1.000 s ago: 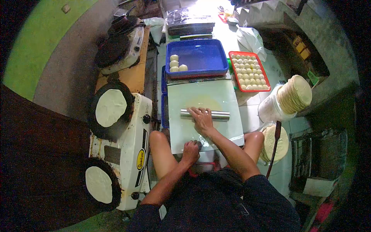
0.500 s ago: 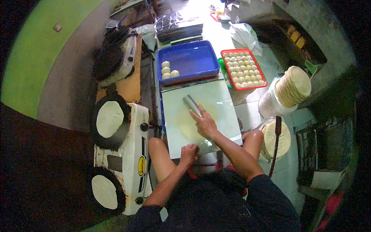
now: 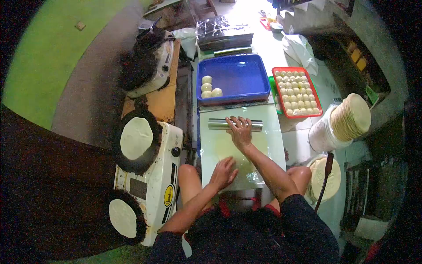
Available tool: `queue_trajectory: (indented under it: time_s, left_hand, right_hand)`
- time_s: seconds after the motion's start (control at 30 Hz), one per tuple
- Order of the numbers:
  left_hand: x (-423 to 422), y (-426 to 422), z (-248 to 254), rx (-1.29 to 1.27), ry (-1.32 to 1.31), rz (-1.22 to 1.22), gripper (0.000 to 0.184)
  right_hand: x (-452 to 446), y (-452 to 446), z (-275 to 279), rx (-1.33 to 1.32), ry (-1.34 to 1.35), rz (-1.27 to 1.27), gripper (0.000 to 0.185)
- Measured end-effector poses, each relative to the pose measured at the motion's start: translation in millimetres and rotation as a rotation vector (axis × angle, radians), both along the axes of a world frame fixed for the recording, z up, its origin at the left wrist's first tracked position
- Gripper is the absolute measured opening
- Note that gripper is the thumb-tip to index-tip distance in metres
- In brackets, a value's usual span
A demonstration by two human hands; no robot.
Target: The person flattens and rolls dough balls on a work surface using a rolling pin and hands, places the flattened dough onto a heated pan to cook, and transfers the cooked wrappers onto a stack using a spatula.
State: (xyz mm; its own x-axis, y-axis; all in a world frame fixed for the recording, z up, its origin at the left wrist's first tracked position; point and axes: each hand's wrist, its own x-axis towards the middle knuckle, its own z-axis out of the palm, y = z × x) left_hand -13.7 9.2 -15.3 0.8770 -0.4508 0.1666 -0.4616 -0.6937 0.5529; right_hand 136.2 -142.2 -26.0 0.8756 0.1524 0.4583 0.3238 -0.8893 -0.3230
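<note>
A thin, pale dough sheet lies flat on the white board between my knees. Across the board's far part lies a shiny metal rolling pin, turned crosswise. My right hand is over its middle, with the fingers curled across the top. At the near left edge of the sheet is my left hand, its fingers loosely bent and a little apart; whether the tips touch the dough is hard to see. Nothing shows in that hand.
Beyond the board stands a blue tray with several dough balls. A red tray full of dough balls is to its right. Flatbreads lie on griddles at left. Stacked flatbreads and a dark spatula are at right.
The rolling pin has turned from slanted to crosswise and moved to the board's far part under my right hand. My left hand has come forward from the board's near edge onto the board.
</note>
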Motion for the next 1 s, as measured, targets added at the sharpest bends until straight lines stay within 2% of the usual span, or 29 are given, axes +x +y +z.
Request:
queue_trajectory:
  time_s: [0.07, 0.17, 0.23, 0.27, 0.33, 0.37, 0.4, 0.47, 0.5, 0.53, 0.63, 0.73, 0.83, 0.87, 0.97, 1.0]
  left_hand:
    - [38, -7, -7, 0.171, -0.076, -0.065, 0.052]
    - [86, -25, -28, 0.431, -0.032, -0.09, 0.071]
    - [118, -37, -27, 0.423, -0.052, -0.103, 0.073]
    - [126, -44, -28, 0.415, -0.06, -0.106, 0.073]
    - [121, -58, -30, 0.399, -0.062, -0.17, 0.073]
    - [116, -65, -27, 0.391, -0.064, -0.195, 0.074]
    - [108, -67, -21, 0.456, 0.027, -0.298, 0.075]
    - [121, -63, -18, 0.471, 0.022, -0.147, 0.074]
    - [122, -60, -19, 0.477, 0.028, -0.066, 0.074]
    - [124, -58, -26, 0.442, -0.117, 0.046, 0.074]
    - [100, -63, -21, 0.423, -0.05, -0.126, 0.073]
    - [109, -48, -29, 0.383, 0.002, 0.012, 0.073]
    - [99, -52, -34, 0.347, 0.0, 0.11, 0.075]
    - [84, -57, -29, 0.372, -0.002, 0.106, 0.075]
    - [55, -55, -23, 0.375, 0.038, 0.104, 0.076]
    - [48, -51, -18, 0.385, 0.038, 0.12, 0.076]
  right_hand:
    - [20, -3, 10, 0.064, -0.026, -0.043, 0.068]
    - [12, -57, 62, 0.225, -0.176, -0.069, 0.069]
    - [-33, -128, 89, 0.32, -0.193, -0.182, 0.059]
    - [-59, -174, 67, 0.374, -0.163, -0.264, 0.065]
    - [-137, -252, 57, 0.15, -0.037, -0.527, 0.064]
    - [-183, -281, 42, 0.041, 0.016, -0.705, 0.07]
    - [-227, -313, 39, 0.091, 0.207, -0.754, 0.079]
    - [-325, -335, 3, -0.001, 0.444, -1.161, 0.096]
    - [-367, -345, -19, 0.143, 0.439, -1.211, 0.096]
    - [-396, -350, -39, 0.287, 0.428, -1.257, 0.096]
    - [-435, -351, -56, 0.32, 0.528, -1.226, 0.091]
    - [-444, -359, -80, 0.285, 0.587, -1.275, 0.066]
    - [-430, -331, -21, 0.35, 0.511, -1.148, 0.053]
    - [-426, -321, -16, 0.196, 0.394, -1.155, 0.043]
    - [-390, -288, 37, 0.184, 0.27, -0.791, 0.04]
    - [-362, -268, 51, 0.271, 0.202, -0.641, 0.037]
